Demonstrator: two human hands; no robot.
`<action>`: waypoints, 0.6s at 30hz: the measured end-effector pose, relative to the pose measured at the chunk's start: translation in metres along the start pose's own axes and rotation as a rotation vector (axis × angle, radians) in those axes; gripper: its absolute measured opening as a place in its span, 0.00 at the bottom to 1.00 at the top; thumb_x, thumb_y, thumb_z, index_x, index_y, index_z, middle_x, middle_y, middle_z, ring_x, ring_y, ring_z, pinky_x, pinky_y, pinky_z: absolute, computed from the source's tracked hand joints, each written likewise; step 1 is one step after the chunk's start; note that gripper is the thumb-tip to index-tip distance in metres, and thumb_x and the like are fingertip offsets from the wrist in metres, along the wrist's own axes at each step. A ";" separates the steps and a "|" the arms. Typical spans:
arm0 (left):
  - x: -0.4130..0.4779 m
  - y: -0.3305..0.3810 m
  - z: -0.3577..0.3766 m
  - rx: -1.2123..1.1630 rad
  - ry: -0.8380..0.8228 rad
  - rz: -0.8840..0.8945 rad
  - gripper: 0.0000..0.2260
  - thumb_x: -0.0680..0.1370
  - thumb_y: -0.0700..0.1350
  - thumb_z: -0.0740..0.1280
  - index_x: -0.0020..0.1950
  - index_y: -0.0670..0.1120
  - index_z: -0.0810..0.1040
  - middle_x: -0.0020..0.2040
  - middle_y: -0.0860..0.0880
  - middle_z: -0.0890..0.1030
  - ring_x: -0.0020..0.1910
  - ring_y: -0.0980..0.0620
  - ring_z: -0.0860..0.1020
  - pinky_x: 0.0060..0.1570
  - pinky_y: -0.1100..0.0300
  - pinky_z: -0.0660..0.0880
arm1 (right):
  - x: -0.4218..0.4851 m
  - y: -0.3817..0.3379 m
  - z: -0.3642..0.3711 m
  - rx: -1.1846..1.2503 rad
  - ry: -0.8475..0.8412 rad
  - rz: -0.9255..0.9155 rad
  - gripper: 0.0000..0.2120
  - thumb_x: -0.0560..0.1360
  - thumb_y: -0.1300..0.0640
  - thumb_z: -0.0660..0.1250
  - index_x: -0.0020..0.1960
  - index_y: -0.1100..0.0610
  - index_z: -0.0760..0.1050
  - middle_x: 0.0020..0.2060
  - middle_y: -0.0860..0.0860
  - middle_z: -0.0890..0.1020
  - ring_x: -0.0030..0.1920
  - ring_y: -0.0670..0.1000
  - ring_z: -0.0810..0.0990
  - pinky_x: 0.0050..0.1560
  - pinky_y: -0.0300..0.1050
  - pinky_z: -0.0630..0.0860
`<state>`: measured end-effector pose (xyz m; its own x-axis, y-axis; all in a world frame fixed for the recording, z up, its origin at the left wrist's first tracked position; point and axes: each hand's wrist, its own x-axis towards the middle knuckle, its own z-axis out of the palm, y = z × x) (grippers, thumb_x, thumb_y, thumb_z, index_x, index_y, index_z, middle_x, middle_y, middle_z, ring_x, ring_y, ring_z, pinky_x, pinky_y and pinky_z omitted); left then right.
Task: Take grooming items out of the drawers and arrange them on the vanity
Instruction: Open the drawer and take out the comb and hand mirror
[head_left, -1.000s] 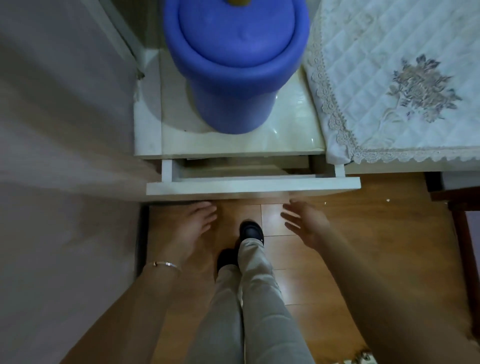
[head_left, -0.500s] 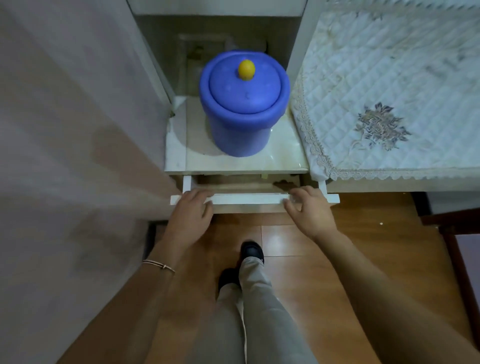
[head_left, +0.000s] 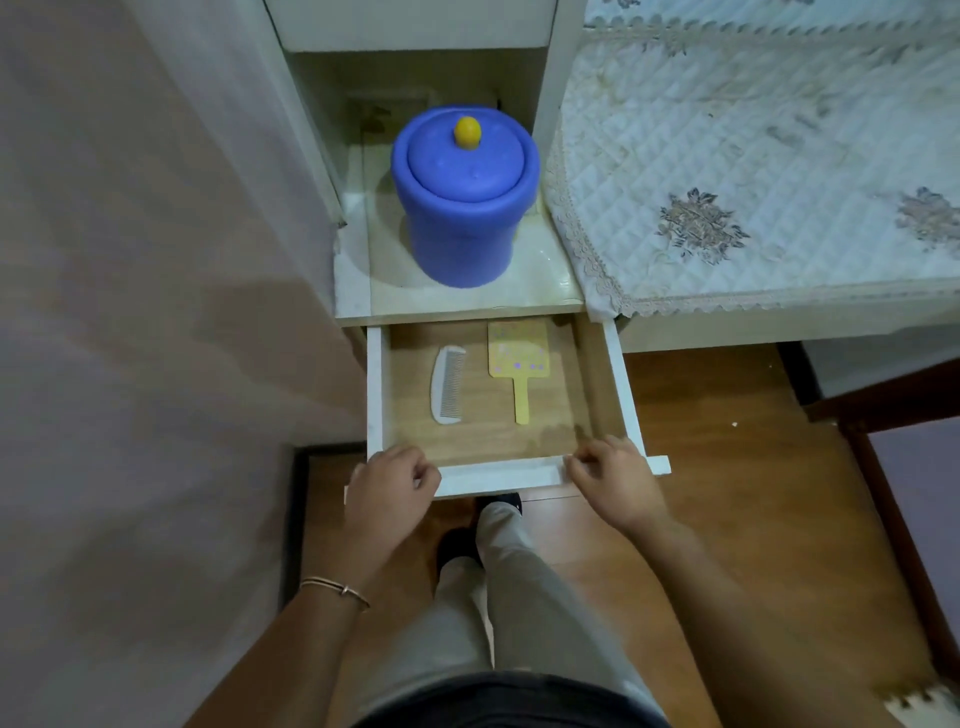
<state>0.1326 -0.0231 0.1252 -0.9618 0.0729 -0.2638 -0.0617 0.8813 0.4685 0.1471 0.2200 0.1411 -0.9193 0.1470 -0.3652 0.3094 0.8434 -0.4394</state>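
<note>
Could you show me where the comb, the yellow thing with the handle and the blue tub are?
white comb (head_left: 452, 387), head view, midway along, on its teeth.
yellow handled paddle (head_left: 518, 352), head view, on its square head.
blue lidded tub (head_left: 462, 234), head view, on its side wall.

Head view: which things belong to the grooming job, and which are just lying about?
Job: the open drawer, held at its front by the left hand and right hand; the white comb and yellow paddle-shaped item lying apart inside it; the vanity top.
Lying about: the blue lidded tub on the vanity top; the quilted cloth to its right.
</note>
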 end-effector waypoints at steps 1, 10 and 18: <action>-0.008 0.000 0.002 0.004 -0.014 -0.006 0.13 0.74 0.47 0.59 0.31 0.47 0.65 0.30 0.52 0.68 0.34 0.48 0.69 0.38 0.58 0.60 | -0.009 0.003 0.002 0.002 0.008 0.009 0.11 0.74 0.54 0.64 0.44 0.61 0.80 0.42 0.54 0.79 0.50 0.56 0.75 0.49 0.47 0.70; -0.036 -0.007 0.006 -0.125 -0.038 -0.054 0.05 0.75 0.46 0.62 0.44 0.46 0.76 0.39 0.54 0.75 0.46 0.49 0.77 0.49 0.55 0.69 | -0.037 0.013 0.013 0.057 0.008 0.002 0.09 0.74 0.54 0.65 0.44 0.60 0.79 0.38 0.48 0.73 0.46 0.51 0.72 0.44 0.38 0.64; -0.013 0.009 -0.002 0.084 -0.141 -0.019 0.12 0.78 0.48 0.57 0.59 0.47 0.72 0.45 0.47 0.82 0.46 0.46 0.79 0.43 0.57 0.71 | -0.009 0.003 0.004 -0.030 -0.123 0.080 0.13 0.74 0.54 0.61 0.30 0.53 0.71 0.33 0.52 0.76 0.40 0.54 0.75 0.36 0.42 0.67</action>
<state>0.1444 -0.0170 0.1344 -0.9133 0.1153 -0.3907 -0.0517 0.9186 0.3918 0.1576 0.2187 0.1399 -0.8546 0.1516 -0.4966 0.3713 0.8470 -0.3804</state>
